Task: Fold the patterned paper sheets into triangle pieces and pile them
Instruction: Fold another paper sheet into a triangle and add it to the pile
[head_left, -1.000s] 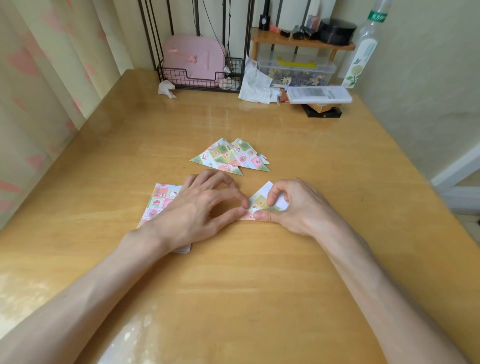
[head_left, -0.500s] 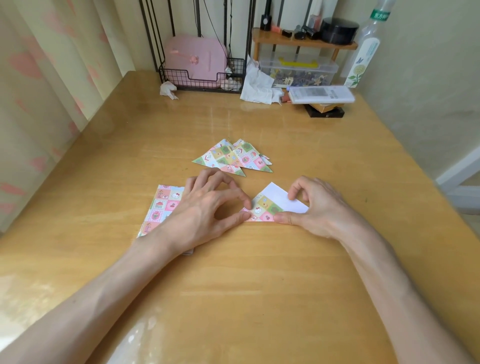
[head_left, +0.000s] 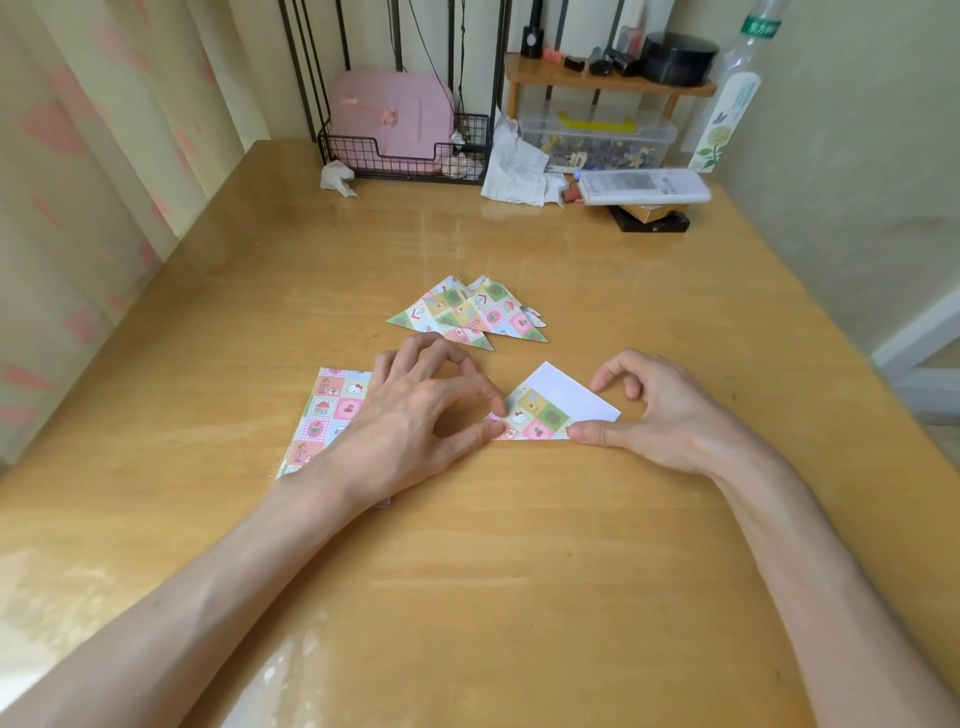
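Where curtains (head_left: 78, 208) edge the glossy wooden table (head_left: 519, 597), folded triangles (head_left: 462, 312) lie piled

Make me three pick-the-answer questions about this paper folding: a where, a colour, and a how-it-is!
1. Where is the triangle pile? A in the basket; B on the table, beyond the left hand and right hand; C on the shelf.
2. What colour is the back of the sheet between them? A black; B red; C white.
3. That sheet is: A partly folded; B crumpled; C torn.
B: it lies past both hands. C: a white strip shows beside the pattern. A: part is folded over.
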